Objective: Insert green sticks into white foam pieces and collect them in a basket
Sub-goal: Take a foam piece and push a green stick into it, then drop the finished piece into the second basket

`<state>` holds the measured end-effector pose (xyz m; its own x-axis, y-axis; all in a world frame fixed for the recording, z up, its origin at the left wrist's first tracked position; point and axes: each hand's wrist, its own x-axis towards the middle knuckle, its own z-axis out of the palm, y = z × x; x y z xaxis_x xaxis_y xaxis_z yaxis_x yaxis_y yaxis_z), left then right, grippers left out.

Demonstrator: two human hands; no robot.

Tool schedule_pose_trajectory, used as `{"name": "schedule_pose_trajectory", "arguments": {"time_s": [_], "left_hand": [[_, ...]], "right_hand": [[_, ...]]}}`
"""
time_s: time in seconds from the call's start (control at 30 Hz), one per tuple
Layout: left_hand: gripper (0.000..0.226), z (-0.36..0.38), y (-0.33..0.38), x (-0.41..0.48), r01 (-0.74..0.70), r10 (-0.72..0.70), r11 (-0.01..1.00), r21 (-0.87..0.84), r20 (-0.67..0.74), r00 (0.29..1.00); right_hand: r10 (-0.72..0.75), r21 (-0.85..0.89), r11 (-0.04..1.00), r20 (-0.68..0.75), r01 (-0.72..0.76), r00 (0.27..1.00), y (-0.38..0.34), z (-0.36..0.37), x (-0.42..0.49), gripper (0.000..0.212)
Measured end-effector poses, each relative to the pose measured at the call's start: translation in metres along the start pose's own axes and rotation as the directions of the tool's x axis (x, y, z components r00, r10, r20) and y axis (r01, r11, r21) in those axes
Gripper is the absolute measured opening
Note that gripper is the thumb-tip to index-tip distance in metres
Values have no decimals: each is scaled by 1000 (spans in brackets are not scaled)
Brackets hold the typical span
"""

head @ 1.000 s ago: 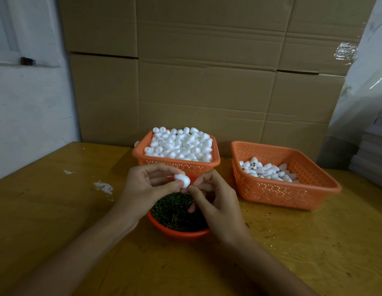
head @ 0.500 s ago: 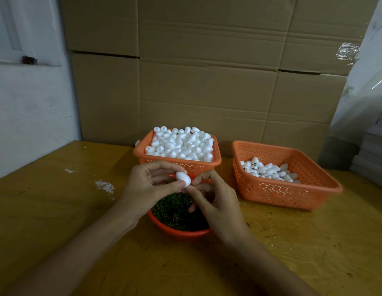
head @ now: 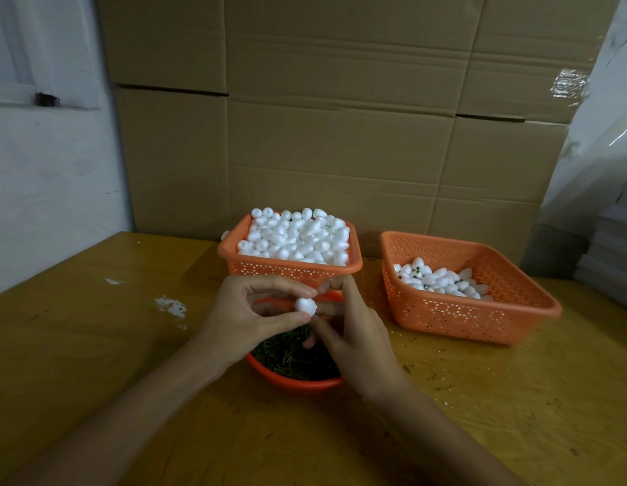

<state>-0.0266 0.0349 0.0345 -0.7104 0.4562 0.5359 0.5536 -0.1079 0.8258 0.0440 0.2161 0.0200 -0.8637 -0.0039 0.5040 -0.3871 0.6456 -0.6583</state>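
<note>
We see everything through one wide-angle camera worn on the head, facing forward and down over the wooden table (head: pixel 94 345). The forearms (head: pixel 136 412) enter from the bottom edge; the left hand (head: pixel 248 320) and right hand (head: pixel 354 342) meet at a white foam piece (head: pixel 306 306) close below us, mid-frame. Stacked cardboard boxes (head: pixel 340 152) fill the farther background.

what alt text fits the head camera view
A left hand pinches a white foam piece while the right hand touches it, both above a red bowl of green sticks on a wooden table. Behind stand an orange basket heaped with foam pieces and, to its right, a second basket, partly filled.
</note>
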Motion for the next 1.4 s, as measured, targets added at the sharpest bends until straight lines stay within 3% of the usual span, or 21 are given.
{"name": "schedule_pose_trajectory", "arguments": {"time_s": [0.27, 1.03, 1.17, 1.27, 1.33, 1.4], "left_hand": [[28, -1, -1, 1, -9, 9, 1000, 5, 6, 1000], [35, 0, -5, 0, 23, -22, 999, 35, -35, 999], [57, 3, -5, -2, -5, 5, 1000, -24, -30, 1000], [45, 6, -5, -5, 12, -14, 999, -38, -46, 999], [38, 7, -7, -6, 13, -12, 1000, 7, -44, 999], [31, 10, -9, -8, -3, 5, 998, 66, -34, 999]], "right_hand": [[-19, -32, 999, 4, 19, 1000, -1, -1, 0, 37], [-58, -6, 998, -7, 58, 998, 9, 1, 2, 29], [40, 276, 961, -106, -9, 994, 7, -4, 5, 22], [223, 510, 857, -239, -73, 945, 9, -21, 13, 20], [320, 564, 822, -336, -82, 886, 14, -42, 21, 19], [347, 493, 865, -445, -98, 826, 23, -64, 26, 19]]}}
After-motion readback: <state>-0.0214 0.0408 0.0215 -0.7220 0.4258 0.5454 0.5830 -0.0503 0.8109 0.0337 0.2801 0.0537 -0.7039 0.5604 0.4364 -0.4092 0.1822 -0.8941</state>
